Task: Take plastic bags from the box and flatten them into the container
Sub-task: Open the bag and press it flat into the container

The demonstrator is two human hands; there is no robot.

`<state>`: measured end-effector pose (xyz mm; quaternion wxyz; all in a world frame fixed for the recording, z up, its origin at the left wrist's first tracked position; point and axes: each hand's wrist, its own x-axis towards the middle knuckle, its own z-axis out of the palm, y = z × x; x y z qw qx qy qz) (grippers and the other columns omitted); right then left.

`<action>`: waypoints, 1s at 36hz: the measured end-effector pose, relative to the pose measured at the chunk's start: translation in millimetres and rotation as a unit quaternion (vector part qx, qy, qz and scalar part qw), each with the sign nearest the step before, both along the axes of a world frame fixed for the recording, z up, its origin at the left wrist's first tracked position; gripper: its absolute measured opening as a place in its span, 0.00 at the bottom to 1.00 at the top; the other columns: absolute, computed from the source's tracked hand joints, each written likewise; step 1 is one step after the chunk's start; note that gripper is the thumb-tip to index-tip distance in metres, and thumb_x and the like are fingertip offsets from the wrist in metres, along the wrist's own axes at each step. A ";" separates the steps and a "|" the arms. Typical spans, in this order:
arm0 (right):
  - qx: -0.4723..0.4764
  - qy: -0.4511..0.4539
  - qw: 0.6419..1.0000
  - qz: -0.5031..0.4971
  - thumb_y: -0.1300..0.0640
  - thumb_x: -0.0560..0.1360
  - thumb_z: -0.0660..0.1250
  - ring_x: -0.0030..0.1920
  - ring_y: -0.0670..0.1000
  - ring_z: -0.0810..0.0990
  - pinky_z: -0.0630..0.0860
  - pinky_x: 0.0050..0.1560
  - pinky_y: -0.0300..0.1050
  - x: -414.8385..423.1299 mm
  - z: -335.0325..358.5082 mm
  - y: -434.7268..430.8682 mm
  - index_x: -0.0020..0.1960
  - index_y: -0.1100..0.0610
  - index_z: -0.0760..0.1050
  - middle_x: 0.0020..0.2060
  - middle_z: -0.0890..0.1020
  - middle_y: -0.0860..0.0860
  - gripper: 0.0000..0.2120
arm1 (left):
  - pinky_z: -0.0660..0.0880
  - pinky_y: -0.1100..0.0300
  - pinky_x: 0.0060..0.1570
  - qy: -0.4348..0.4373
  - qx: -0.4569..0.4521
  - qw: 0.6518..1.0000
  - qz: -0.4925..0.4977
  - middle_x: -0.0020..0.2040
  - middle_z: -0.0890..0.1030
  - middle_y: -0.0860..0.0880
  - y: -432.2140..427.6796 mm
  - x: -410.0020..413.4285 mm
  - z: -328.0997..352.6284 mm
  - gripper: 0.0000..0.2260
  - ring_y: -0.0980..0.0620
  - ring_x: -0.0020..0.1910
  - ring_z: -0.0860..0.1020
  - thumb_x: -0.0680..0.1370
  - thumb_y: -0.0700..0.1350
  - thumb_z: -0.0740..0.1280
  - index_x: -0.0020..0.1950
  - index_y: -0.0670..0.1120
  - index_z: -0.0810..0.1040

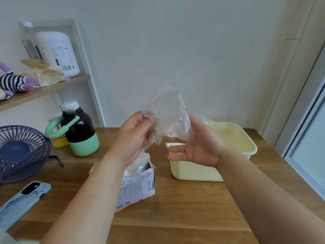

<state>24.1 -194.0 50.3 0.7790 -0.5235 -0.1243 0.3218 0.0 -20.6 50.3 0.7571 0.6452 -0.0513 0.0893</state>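
Bare forearms are being held out nearest the lens, the left forearm (pixel 91 199) and the right forearm (pixel 263 199) both reaching in from the bottom edge above the wooden table (pixel 184 208). The left hand (pixel 133 136) is being kept curled, and one side of a clear plastic bag (pixel 168 117) is being pinched between its thumb and fingertips. The right hand (pixel 198 148) is being held with the palm turned inward and the fingers stretched out straight; its thumb is being covered by the film, so it cannot be told whether the bag is being pinched there or only touched. The bag is being held up in the air between the two hands, crumpled and partly spread, above both the box and the container.

Just below the left hand, the printed white box (pixel 137 184) is being left open on the table, with more crinkled film sticking out of its top. Beside it, under and behind the right hand, the pale yellow container (pixel 191 171) is being kept on the table, apart from the box.

Farther left, a phone (pixel 22 201) in a light blue case, a dark blue fan (pixel 21 152) and a black and green bottle (pixel 80 131) are being kept on the table. Behind them, a white jar (pixel 58 51) and a striped plush toy (pixel 14 81) are being stored on a wooden shelf (pixel 44 88).
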 end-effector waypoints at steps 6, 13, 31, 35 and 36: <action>0.067 -0.074 0.990 -0.103 0.63 0.73 0.66 0.36 0.52 0.79 0.78 0.38 0.42 4.3 8.5 -5.6 0.61 0.60 0.72 0.40 0.81 0.54 0.17 | 0.62 0.69 0.20 -0.004 0.086 0.995 0.042 0.26 0.73 0.45 2.1 3.5 -1.5 0.08 0.55 0.20 0.67 0.81 0.35 0.59 0.51 0.45 0.75; 0.023 -0.041 0.995 -0.083 0.48 0.66 0.70 0.43 0.58 0.78 0.78 0.41 0.46 7.7 7.2 -15.2 0.58 0.56 0.74 0.46 0.79 0.58 0.23 | 0.62 0.70 0.19 0.014 0.025 0.999 0.037 0.24 0.72 0.51 -0.4 6.5 -2.3 0.10 0.57 0.20 0.67 0.80 0.32 0.58 0.50 0.45 0.74; -0.015 -0.141 0.977 -0.159 0.75 0.75 0.61 0.25 0.48 0.69 0.72 0.29 0.38 13.4 7.4 -21.7 0.58 0.46 0.72 0.37 0.77 0.52 0.25 | 0.78 0.61 0.40 0.062 0.042 0.997 -0.030 0.41 0.83 0.49 2.2 18.7 -3.2 0.06 0.52 0.40 0.80 0.74 0.43 0.70 0.49 0.44 0.83; -0.053 -0.166 0.966 -0.192 0.77 0.75 0.58 0.29 0.50 0.70 0.72 0.29 0.36 14.6 11.9 -29.8 0.51 0.52 0.77 0.46 0.78 0.55 0.21 | 0.79 0.61 0.40 0.059 0.079 0.995 0.010 0.44 0.85 0.48 9.6 29.3 10.2 0.05 0.54 0.38 0.81 0.75 0.39 0.70 0.48 0.47 0.81; -0.058 -0.175 0.961 -0.207 0.77 0.75 0.57 0.32 0.51 0.71 0.73 0.30 0.35 15.8 12.9 -32.6 0.50 0.53 0.77 0.48 0.78 0.54 0.21 | 0.78 0.60 0.42 0.053 0.103 0.992 0.048 0.48 0.84 0.48 10.7 34.6 14.2 0.06 0.54 0.40 0.81 0.75 0.39 0.71 0.50 0.48 0.81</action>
